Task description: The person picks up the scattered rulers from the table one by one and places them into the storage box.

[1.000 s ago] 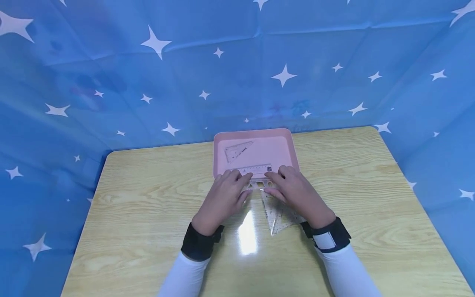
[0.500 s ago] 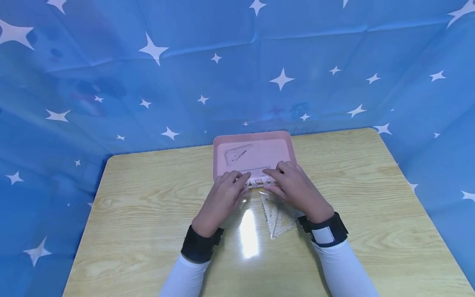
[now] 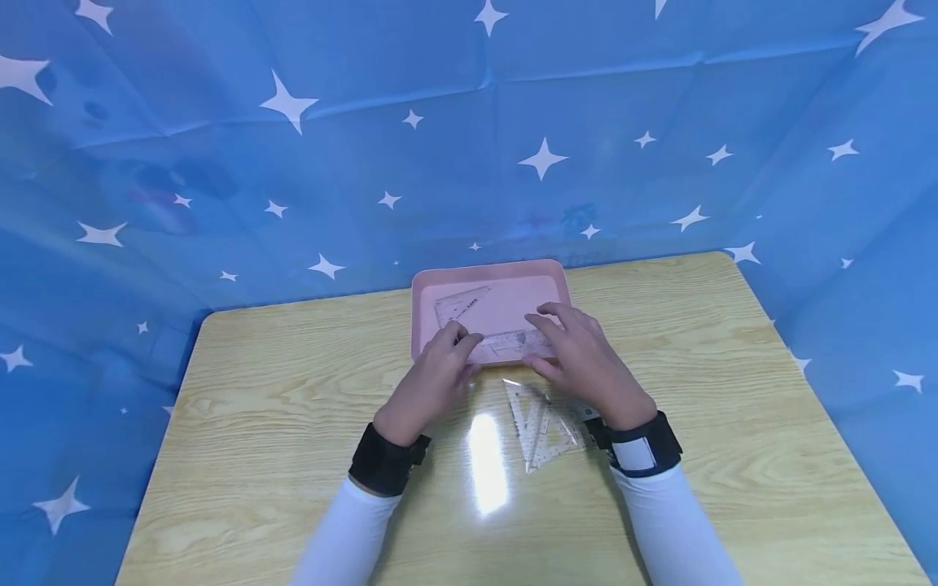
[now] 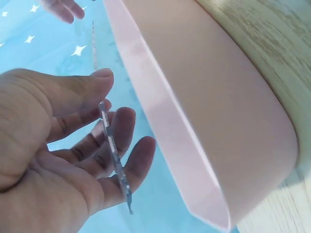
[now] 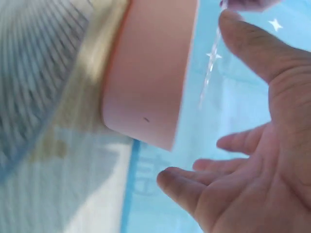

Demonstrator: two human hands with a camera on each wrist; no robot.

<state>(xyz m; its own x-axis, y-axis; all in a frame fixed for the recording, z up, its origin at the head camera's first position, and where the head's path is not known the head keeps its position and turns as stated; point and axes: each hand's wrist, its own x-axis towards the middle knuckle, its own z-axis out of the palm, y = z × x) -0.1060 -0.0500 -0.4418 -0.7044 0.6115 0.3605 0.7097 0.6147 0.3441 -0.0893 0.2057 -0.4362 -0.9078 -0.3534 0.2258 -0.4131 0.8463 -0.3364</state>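
Head view: set squares (image 3: pixel 537 431) near pink tray (image 3: pixel 523 301)

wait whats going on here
Someone's left hand pinches a clear ruler above the front of a pink tray, while the right hand is spread open near its other end. One set square lies inside the tray; more clear triangles lie on the wooden table in front.
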